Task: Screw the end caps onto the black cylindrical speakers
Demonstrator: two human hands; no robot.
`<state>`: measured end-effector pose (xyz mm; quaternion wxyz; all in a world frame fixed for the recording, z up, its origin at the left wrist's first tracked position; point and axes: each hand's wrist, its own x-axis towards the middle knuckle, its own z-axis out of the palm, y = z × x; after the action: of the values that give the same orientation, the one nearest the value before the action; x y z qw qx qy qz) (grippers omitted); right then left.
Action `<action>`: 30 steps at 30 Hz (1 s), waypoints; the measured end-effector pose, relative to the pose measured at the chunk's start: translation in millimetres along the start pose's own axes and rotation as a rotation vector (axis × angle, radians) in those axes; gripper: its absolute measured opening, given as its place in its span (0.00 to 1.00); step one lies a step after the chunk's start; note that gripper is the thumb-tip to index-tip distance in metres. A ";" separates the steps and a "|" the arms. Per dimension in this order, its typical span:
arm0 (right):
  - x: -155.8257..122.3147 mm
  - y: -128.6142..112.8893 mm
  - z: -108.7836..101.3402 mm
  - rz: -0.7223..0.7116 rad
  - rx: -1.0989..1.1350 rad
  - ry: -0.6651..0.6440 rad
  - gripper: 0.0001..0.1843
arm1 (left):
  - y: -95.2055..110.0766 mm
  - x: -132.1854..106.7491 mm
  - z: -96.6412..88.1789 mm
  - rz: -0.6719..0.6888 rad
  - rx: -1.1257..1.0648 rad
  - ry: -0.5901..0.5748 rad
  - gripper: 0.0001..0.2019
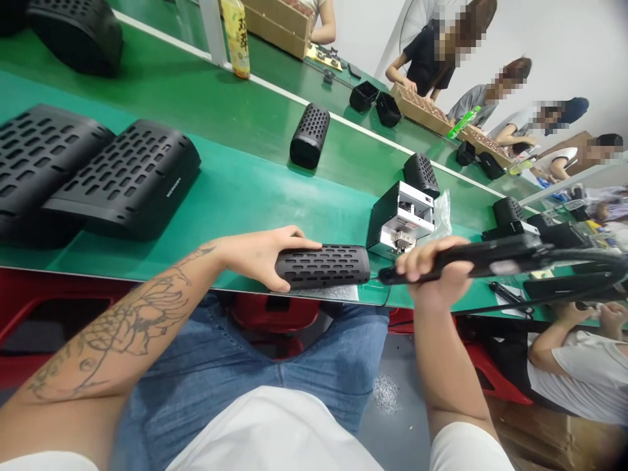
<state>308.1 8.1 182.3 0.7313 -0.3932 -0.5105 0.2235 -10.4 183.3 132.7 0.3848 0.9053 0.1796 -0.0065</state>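
My left hand [267,256] is closed around one end of a black slotted housing [326,267], which lies on its side at the table's near edge. In my right hand [434,267] is a black electric screwdriver [490,258], held level with its cable running off to the right. The screwdriver's bit meets or nearly meets the right end of the housing; whether a screw is there I cannot make out. Just behind my right hand stands a small black and silver screw feeder [403,219].
Larger slotted housings [132,176] lie at the left. Another housing [310,136] stands farther back, near a yellow drink bottle [237,39]. Co-workers sit across the line and to my right. A red stool [275,311] is below the table edge.
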 end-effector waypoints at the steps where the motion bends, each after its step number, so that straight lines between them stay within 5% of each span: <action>1: 14.6 4.5 -11.0 -0.048 -0.043 0.103 0.28 | 1.0 -2.1 2.4 -0.008 0.006 0.016 0.55; 4: 56.9 28.0 -42.7 -0.189 -0.226 0.345 0.29 | 2.5 -9.4 12.6 -0.005 0.028 0.069 0.45; 8: 76.0 60.3 -65.7 -0.161 -0.322 0.359 0.34 | -8.3 -21.1 36.4 0.031 -0.032 0.234 0.39; 13: 58.2 58.2 -64.3 -0.120 -0.322 0.311 0.32 | -34.6 -30.1 75.2 -0.019 -0.169 0.435 0.65; 17: 36.6 25.2 -41.5 -0.082 -0.206 0.277 0.34 | -49.1 -25.3 101.1 0.001 -0.236 0.480 0.76; 22: -2.5 -10.1 10.2 -0.069 0.062 0.033 0.35 | -55.4 -20.0 115.5 0.054 -0.249 0.547 0.63; 25: -19.5 -12.9 42.8 -0.050 0.146 -0.086 0.33 | -54.1 -19.5 116.4 0.068 -0.248 0.586 0.59; 30: -28.4 -2.0 78.4 0.043 0.121 -0.070 0.38 | -50.4 -16.4 116.7 0.113 -0.257 0.623 0.58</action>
<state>224.9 13.4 181.0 0.7304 -0.3512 -0.5127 0.2834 -27.7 128.7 18.0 0.4221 0.8166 0.2373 0.3142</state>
